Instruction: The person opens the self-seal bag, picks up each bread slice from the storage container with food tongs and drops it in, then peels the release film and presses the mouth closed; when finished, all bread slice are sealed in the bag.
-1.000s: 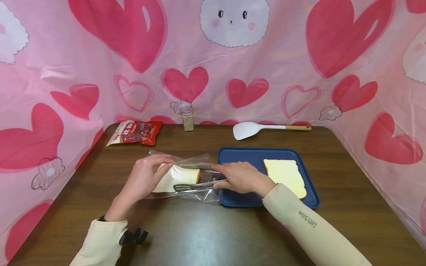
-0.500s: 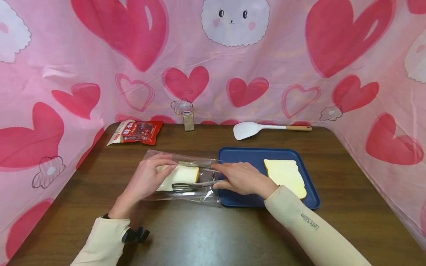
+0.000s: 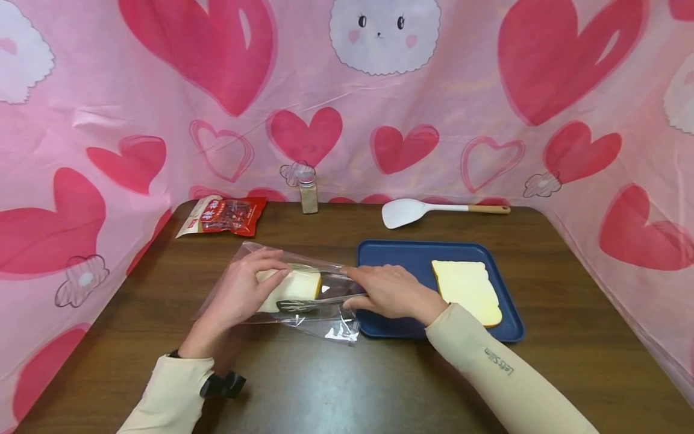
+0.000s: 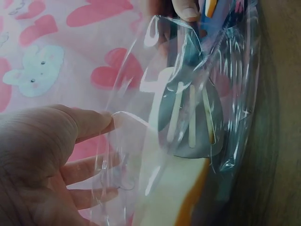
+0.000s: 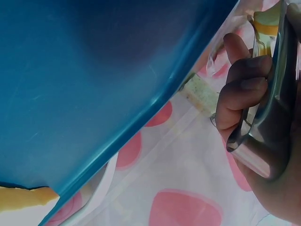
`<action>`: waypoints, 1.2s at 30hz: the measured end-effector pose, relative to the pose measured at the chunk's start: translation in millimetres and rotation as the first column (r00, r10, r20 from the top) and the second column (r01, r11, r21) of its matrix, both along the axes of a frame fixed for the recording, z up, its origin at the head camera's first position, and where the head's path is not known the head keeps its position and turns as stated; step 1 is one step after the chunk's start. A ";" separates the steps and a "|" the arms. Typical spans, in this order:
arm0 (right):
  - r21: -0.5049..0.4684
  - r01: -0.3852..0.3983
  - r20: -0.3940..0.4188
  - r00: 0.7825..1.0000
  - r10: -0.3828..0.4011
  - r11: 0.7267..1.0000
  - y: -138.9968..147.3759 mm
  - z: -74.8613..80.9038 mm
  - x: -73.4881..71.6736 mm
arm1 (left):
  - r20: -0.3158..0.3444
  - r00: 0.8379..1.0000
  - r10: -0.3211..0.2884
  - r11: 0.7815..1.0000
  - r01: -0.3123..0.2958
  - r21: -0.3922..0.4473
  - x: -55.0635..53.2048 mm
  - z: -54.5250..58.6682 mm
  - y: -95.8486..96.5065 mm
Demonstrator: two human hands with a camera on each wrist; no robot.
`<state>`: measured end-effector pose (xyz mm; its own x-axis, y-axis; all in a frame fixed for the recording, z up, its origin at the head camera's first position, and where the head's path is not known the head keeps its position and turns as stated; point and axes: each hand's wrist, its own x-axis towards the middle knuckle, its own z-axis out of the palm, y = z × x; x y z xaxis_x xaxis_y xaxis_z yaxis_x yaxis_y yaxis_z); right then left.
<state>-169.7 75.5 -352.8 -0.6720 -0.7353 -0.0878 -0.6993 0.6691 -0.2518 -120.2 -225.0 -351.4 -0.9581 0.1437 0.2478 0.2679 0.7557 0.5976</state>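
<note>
A clear plastic bag (image 3: pixel 341 330) lies around a bread slice (image 3: pixel 305 284) left of the tray. My left hand (image 3: pixel 238 292) pinches the film of the bag between thumb and fingertips, above the bread. In my right hand (image 3: pixel 393 292) are metal tongs (image 5: pixel 277 117), gripped by the fingers with the bent end near the palm. The slotted tong head (image 4: pixel 190 122) reaches inside the bag and lies against the bread. In the head view, the left hand hides the bread's left end.
A blue tray (image 3: pixel 396 250) carries another bread slice (image 3: pixel 467 288), partly behind the right sleeve. Along the back are a red food packet (image 3: pixel 230 216), a spice jar (image 3: pixel 309 198) and a white spatula (image 3: pixel 403 213) with a wooden handle.
The tong head and bread have shifted slightly left, farther into the bag. The left hand has moved a little right, and the bag's near right corner has swung toward the front.
</note>
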 end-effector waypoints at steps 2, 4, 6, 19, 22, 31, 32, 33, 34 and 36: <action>-0.002 0.005 0.013 1.000 -0.005 1.000 1.1 -0.2 -0.3 | 0.001 1.000 -0.005 1.000 0.005 0.004 -0.3 0.7 -0.3; -0.011 0.007 0.032 0.999 -0.006 1.000 3.2 -0.8 -0.8 | 0.007 1.000 -0.011 1.000 0.011 0.014 -1.0 0.9 -1.4; -0.025 0.007 0.056 0.998 -0.005 1.000 5.4 -1.3 -1.5 | 0.019 1.000 -0.010 1.000 0.009 0.028 -1.5 0.4 -3.3; -0.006 0.029 0.046 0.999 -0.028 1.000 8.7 -5.2 -3.2 | 0.114 0.993 -0.015 0.996 0.005 0.089 -1.8 2.2 -11.5; -0.004 0.020 0.013 1.000 -0.020 1.000 6.5 -6.9 -1.6 | 0.113 0.994 -0.015 0.995 0.004 0.097 -1.9 1.2 -9.3; 0.006 0.008 -0.045 0.999 -0.007 1.000 -3.8 -4.8 2.5 | 0.065 0.998 0.005 0.996 -0.011 0.093 -2.1 0.3 -1.9; 0.007 0.007 -0.051 0.999 -0.006 1.000 -5.1 -4.5 2.9 | 0.060 0.998 0.006 0.996 -0.011 0.091 -2.1 0.3 -1.2; 0.007 0.006 -0.055 0.998 -0.005 1.000 -6.3 -4.2 3.2 | 0.057 0.998 0.006 0.996 -0.011 0.088 -2.1 0.3 -0.7; 0.006 0.005 -0.056 0.998 -0.005 1.000 -7.4 -4.0 3.4 | 0.057 0.998 0.005 0.996 -0.009 0.085 -2.1 0.4 -0.3; 0.006 0.004 -0.058 0.998 -0.004 1.000 -9.2 -3.5 3.6 | 0.060 0.998 0.007 0.997 -0.012 0.078 -2.3 0.8 0.1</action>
<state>-166.1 66.3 -356.2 -0.6790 -0.7322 -0.0530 -0.7099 0.6732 -0.2068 -122.4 -224.9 -350.6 -0.9726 0.1174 0.2007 0.2236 0.7086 0.6693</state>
